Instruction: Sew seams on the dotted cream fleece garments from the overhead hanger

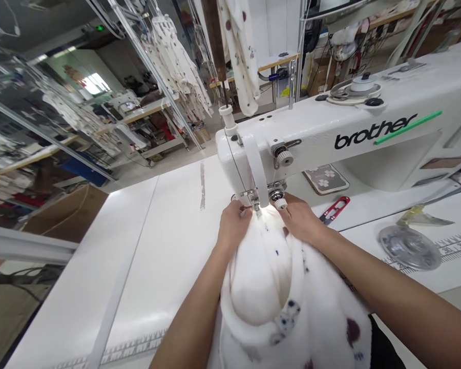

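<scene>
A white fleece garment (269,287) with dark printed spots is bunched on the table and runs up under the needle of a white Brother sewing machine (330,128). My left hand (233,225) pinches the fabric edge just left of the presser foot (256,206), fingers curled closed. On the right of the needle, my right hand (300,219) presses down on the fleece with its fingers closed over the cloth. Both forearms reach in from the bottom of the view.
Red thread snips (335,209) lie right of my right hand on the white table (146,256). A clear round dish (409,247) and a yellowish item (422,218) sit farther right. A patterned mat (326,179) lies behind the machine. Spotted garments (238,51) hang beyond.
</scene>
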### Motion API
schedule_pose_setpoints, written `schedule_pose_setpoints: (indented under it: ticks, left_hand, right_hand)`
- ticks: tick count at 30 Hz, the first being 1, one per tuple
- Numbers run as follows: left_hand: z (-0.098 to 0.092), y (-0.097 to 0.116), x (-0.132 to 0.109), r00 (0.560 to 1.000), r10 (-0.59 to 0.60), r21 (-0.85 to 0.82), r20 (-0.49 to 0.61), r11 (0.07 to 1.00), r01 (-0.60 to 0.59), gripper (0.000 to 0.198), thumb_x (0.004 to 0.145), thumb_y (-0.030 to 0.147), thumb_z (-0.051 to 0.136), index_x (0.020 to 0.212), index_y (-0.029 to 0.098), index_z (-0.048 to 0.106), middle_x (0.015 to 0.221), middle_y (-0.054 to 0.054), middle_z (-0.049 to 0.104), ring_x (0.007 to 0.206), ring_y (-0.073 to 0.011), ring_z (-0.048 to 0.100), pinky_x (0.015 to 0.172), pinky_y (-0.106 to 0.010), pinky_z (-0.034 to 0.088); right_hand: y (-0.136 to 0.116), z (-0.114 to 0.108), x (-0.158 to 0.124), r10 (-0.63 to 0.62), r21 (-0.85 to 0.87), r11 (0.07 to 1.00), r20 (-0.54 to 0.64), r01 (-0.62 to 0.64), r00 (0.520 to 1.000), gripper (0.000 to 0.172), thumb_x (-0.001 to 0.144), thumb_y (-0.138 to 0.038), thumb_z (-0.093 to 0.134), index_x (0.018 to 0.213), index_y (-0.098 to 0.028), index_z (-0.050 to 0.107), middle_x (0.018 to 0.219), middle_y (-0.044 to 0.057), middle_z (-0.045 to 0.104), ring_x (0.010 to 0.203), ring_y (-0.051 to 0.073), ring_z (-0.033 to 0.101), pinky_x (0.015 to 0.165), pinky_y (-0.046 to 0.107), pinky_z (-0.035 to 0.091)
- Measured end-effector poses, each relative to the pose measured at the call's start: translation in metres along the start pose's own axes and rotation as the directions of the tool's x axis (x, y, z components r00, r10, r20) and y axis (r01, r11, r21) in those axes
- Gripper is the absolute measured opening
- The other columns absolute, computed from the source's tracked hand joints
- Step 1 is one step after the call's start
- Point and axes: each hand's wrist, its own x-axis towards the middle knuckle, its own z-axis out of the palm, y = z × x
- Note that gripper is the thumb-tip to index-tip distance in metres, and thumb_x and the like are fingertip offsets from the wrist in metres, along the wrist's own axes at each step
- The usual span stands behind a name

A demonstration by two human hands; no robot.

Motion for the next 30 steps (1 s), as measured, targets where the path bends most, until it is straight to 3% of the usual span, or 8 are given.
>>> schedule_pose_setpoints:
  ticks: [6,14,23,27,30]
  left_hand:
    - [0.0,-0.001,0.0,1.0,0.006,0.048,0.016,0.999,-0.007,0.013,0.074,0.025,0.044,0.069,0.016,0.053,0.068,-0.001,0.057,0.067,-0.0156,0.052,0.06,-0.025,0.036]
    - [-0.004,0.0,-0.001,0.997,-0.013,-0.012,0.074,1.0,0.014,0.015,0.072,0.025,0.044,0.07,0.016,0.055,0.071,-0.002,0.059,0.07,-0.0168,0.053,0.062,-0.026,0.037]
    - [-0.009,0.002,-0.005,0.996,0.016,-0.018,0.088,1.0,-0.014,0.017,0.07,0.018,0.042,0.07,0.015,0.059,0.072,-0.003,0.062,0.074,-0.0178,0.056,0.063,-0.025,0.04]
    - [-0.01,0.016,-0.02,0.999,0.011,-0.007,0.043,1.0,-0.011,0.018,0.066,0.012,0.043,0.064,0.016,0.06,0.063,-0.001,0.06,0.067,-0.0173,0.056,0.059,-0.025,0.041]
    - [-0.015,0.027,-0.032,0.999,-0.033,-0.019,0.016,0.999,0.034,0.018,0.066,0.011,0.048,0.052,0.018,0.056,0.053,0.0,0.054,0.061,-0.0159,0.054,0.056,-0.025,0.04]
  right_hand:
    - [-0.001,-0.002,0.0,0.013,-0.003,1.0,0.025,-0.013,1.0,0.033,0.091,-0.03,0.015,0.082,-0.019,0.045,0.077,0.006,0.052,0.074,0.02,0.051,0.066,0.029,0.039]
    - [-0.002,-0.003,0.0,0.029,0.004,1.0,0.042,-0.03,0.999,0.033,0.092,-0.031,0.018,0.082,-0.018,0.046,0.076,0.005,0.053,0.071,0.019,0.052,0.065,0.028,0.041]
    - [0.0,-0.007,0.001,-0.05,0.097,0.994,0.077,0.043,0.996,0.03,0.088,-0.029,0.021,0.076,-0.019,0.047,0.077,0.006,0.058,0.075,0.02,0.056,0.069,0.031,0.044]
    - [0.003,-0.007,-0.004,-0.119,0.141,0.985,0.121,0.102,0.985,0.021,0.074,-0.038,0.04,0.078,-0.02,0.048,0.076,0.008,0.062,0.073,0.025,0.061,0.068,0.037,0.047]
    - [0.012,0.001,-0.007,-0.158,0.211,0.968,0.084,0.138,0.984,0.022,0.065,-0.037,0.042,0.079,-0.023,0.051,0.087,0.013,0.065,0.088,0.03,0.061,0.078,0.043,0.046]
